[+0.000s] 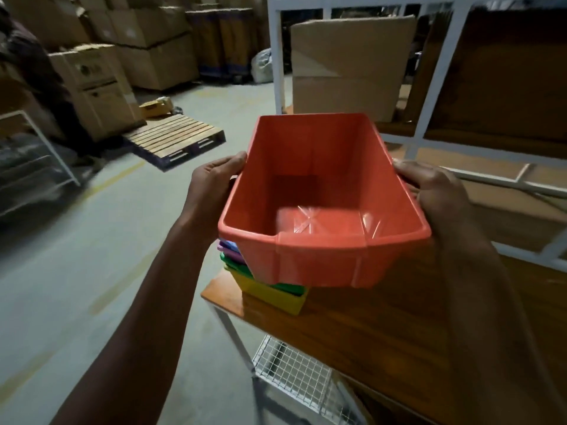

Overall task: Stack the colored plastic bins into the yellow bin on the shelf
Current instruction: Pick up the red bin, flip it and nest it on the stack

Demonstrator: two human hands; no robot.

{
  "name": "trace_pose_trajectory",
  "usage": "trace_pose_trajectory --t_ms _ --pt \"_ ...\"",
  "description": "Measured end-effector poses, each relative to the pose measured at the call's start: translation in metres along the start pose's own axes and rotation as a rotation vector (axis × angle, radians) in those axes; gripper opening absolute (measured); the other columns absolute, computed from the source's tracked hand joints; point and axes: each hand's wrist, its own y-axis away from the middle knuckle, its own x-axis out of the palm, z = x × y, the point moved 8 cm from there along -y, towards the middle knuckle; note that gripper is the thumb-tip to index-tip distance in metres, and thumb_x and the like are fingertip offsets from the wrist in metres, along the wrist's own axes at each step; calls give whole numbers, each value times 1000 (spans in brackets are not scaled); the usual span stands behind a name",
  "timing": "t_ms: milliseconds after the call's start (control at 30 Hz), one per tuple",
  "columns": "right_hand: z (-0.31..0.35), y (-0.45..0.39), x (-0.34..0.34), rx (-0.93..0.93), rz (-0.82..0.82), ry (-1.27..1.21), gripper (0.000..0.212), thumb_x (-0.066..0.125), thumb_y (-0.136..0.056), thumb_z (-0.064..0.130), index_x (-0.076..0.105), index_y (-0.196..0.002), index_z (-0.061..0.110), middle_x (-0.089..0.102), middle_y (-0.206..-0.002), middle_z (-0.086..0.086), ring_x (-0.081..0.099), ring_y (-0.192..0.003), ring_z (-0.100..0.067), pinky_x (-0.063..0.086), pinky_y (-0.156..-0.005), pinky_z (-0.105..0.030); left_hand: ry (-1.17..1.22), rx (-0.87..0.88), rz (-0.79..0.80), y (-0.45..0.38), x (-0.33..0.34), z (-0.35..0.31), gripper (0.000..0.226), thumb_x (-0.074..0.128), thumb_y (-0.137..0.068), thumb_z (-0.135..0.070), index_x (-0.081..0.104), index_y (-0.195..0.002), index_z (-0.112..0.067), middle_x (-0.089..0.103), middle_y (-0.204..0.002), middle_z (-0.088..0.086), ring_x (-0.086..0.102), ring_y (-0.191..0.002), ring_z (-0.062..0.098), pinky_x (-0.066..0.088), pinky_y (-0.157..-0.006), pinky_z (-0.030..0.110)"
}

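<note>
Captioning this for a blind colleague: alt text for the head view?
Two hands, left hand and right hand, hold an empty red bin above nested colored bins in a yellow bin on a wooden shelf; cardboard boxes stand behind.

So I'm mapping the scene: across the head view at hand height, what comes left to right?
Wooden pallet → left hand → orange bin → right hand, with both hands gripping the bin's sides.

Dim warehouse w/ grey concrete floor (pixel 92 240), stacked cartons (pixel 153 53), pallet (pixel 175 139).
</note>
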Motion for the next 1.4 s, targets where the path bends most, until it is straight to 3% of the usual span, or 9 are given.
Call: trace_pose_trajectory --t_ms 67,133,233,400,633,767,900,1033,1400 --pt "-1 -14 8 -1 -41 -9 33 67 -97 17 70 -122 -4 68 -126 -29 69 -81 -20 56 -71 -34 -25 -4 13 -16 -1 2 40 63 -102 -31 70 -130 -4 71 -130 23 66 -123 43 50 -109 58" --pt "-4 -27 17 18 -54 0 34 66 -97 18 69 -123 -5 69 -125 -30 73 -90 -31 56 -69 -31 -37 -14 17 -36 -1 5 39 61 -103 -29 69 -131 -3 70 -131 24 68 -119 40 50 -109 56" --pt "-5 -37 31 34 -93 37 27 62 -101 26 75 -114 6 77 -100 -14 76 -86 -26 56 -57 -24 -57 -15 39 -69 -4 13 39 63 -102 -31 71 -131 -6 71 -131 21 68 -120 38 51 -109 55" --pt "-8 -47 59 38 -96 78 31 58 -103 33 75 -112 9 77 -105 -17 74 -98 -38 63 -87 -51 -98 -47 107 -147 -11 55 47 73 -85 -54 78 -122 -24 79 -120 6 73 -116 33 54 -104 59" --pt "-19 -53 87 33 -185 47 23 58 -105 28 74 -105 12 79 -98 -8 75 -99 -32 61 -88 -48 -118 -30 210 -214 -21 82 49 73 -83 -57 78 -121 -27 80 -118 1 74 -113 29 56 -103 58" --pt "-30 -45 104 59 -237 59 21 56 -105 28 73 -101 15 77 -94 -2 75 -87 -20 61 -84 -42 -70 -30 297 -197 -22 66 40 68 -93 -41 76 -122 -14 78 -118 11 74 -111 32 57 -101 55" --pt "-44 -34 113 102 -310 39 19 58 -104 27 74 -109 17 79 -100 -3 76 -89 -19 63 -77 -36 15 -88 364 -194 -26 78 18 62 -103 -24 79 -105 -18 82 -90 1 78 -81 18 66 -69 31" --pt "-59 -20 115 117 -399 34 22 59 -103 25 76 -114 18 80 -103 -3 76 -93 -19 61 -76 -35 38 -130 411 -196 -24 95 20 61 -104 -23 80 -102 -22 82 -100 5 77 -99 31 64 -87 45" --pt "-101 -10 108 194 -432 10 21 61 -102 23 77 -114 18 80 -108 -9 75 -98 -27 60 -87 -44 52 -201 484 -189 -15 141 29 56 -107 -25 74 -127 -14 78 -116 11 74 -105 28 62 -83 41"
